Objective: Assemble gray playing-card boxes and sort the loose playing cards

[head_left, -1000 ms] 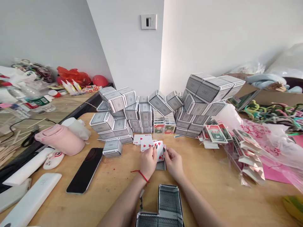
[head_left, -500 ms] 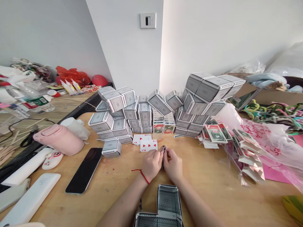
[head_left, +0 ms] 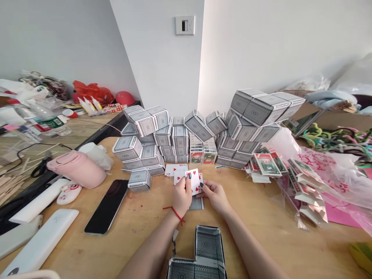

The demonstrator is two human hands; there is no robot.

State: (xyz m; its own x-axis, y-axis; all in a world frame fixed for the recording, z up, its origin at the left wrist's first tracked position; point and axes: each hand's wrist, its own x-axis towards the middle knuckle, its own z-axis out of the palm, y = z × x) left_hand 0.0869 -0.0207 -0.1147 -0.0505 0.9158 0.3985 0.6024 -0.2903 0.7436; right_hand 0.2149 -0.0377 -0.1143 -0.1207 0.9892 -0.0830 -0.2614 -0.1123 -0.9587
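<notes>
Between my two hands a heart playing card is held face toward me. My left hand, with a red string at the wrist, pinches its left side, thumb on the face. My right hand pinches the lower right, where another card edge seems to show behind. Below them a patterned card back lies on the table. Just beyond, heart cards lie face up, partly covered by my left hand. Close to me, an L-shaped block of folded cards sits between my forearms.
Stacked card blocks line the back of the table. Boxed card packs and opened card boxes lie at the right beside a plastic bag. At left are a phone, a pink cup and a white power bank.
My hands have opened apart slightly and turned the cards, so a heart face now shows toward me. A patterned card back has come into view below them. The view has shifted slightly.
</notes>
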